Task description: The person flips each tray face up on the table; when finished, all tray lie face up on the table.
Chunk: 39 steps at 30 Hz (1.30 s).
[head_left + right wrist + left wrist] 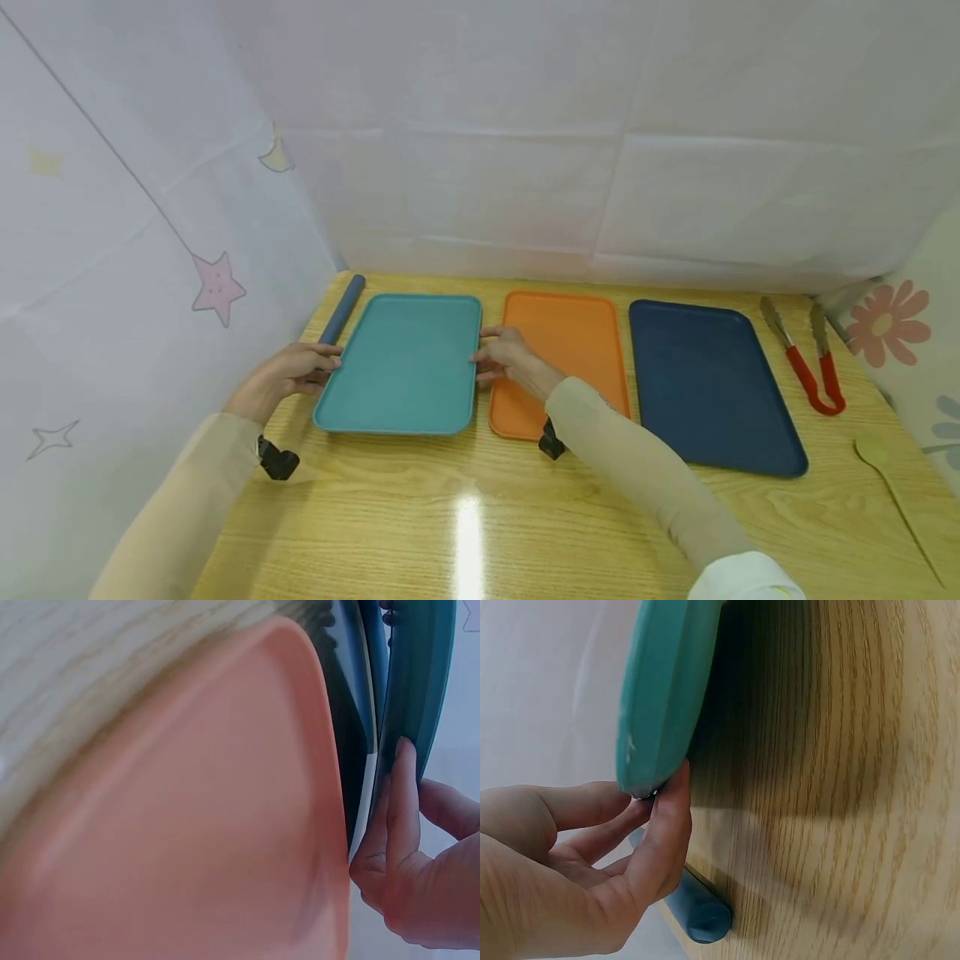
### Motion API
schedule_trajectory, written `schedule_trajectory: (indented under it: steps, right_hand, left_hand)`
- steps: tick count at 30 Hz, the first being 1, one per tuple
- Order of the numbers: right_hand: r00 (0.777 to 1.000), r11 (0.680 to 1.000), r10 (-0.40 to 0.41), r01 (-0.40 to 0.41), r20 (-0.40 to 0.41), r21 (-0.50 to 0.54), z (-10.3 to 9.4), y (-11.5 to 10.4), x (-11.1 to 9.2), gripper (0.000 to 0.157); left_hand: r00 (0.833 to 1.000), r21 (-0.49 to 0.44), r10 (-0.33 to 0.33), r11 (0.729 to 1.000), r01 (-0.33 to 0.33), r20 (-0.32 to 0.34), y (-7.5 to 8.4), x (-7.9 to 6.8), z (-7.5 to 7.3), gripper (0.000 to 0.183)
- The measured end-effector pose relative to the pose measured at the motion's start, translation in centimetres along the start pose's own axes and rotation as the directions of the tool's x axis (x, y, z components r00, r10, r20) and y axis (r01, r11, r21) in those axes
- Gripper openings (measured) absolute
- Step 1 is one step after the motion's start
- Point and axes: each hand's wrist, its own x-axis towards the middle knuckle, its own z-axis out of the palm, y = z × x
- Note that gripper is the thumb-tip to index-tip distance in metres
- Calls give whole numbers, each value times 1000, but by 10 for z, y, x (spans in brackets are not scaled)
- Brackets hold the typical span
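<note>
Both hands hold a teal tray (405,362) by its opposite long sides, the tray raised off the wooden table with a shadow under it. My left hand (288,375) pinches the left rim; in the left wrist view the thumb lies at the rim and the fingers (664,840) reach beneath. On the other side my right hand (510,358) grips the right rim, fingers (403,802) under the tray and thumb at its edge. This hand is over the left part of an orange tray (566,342). Just behind the left hand lies a blue-grey rod (342,308).
Right of the orange tray lies a navy tray (708,383). Red-handled metal tongs (817,375) and a long yellowish spoon (873,454) are at the table's right side. White sheeting (480,167) hangs behind and along the left of the table (375,517).
</note>
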Motion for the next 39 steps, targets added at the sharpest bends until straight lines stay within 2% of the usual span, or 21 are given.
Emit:
schedule_trajectory:
  steps: [1,3,4,9,12,17,22,26,29,30,33,36,37,39]
  right_hand:
    - [1000,1000,10,-10,-12,-5,1,-2,2,56]
    - [991,997,74,-71,-108,34,8,-14,7,62]
    - [990,997,79,-76,-118,29,8,-15,9,63]
    - [989,997,71,-70,-126,13,11,-16,15,66]
    - [990,998,63,-65,-128,-5,12,-16,16,67]
    - [988,997,46,-55,-144,-56,13,-16,17,67]
    - [984,989,20,-46,-178,-143,17,-14,20,67]
    - [979,967,-9,-44,-201,-253,21,-11,23,67]
    - [977,944,-39,-34,-212,-329,24,-9,23,68]
    - [975,934,-50,-30,-215,-355,25,-9,24,67]
    - [973,913,-76,-20,-218,-407,27,-8,24,57]
    - [972,891,-99,-9,-215,-455,27,-6,24,39]
    - [971,885,-107,-5,-213,-465,27,-6,24,34]
    - [971,872,-124,8,-206,-490,27,-5,24,31]
  left_hand:
    - [1000,5,-4,1000,4,-7,0,2,0,59]
    - [1000,11,-14,1000,14,-27,1,6,1,58]
    - [999,15,-20,1000,21,-38,1,9,1,58]
    - [996,28,-47,998,49,-73,1,19,2,58]
    - [996,18,-38,999,40,-84,0,26,2,57]
    - [992,51,-16,998,22,-124,0,33,5,54]
    - [985,106,-17,994,36,-174,3,32,10,52]
    - [976,141,-10,989,41,-217,2,32,14,51]
    - [974,146,13,989,20,-225,-1,34,15,50]
    - [976,142,37,990,-6,-216,-3,35,14,49]
    - [976,145,63,989,-33,-208,-5,36,15,49]
    - [969,174,78,984,-36,-237,-5,36,19,48]
    - [965,195,68,981,-18,-255,-4,35,21,50]
    - [958,231,78,973,-13,-277,-3,36,24,49]
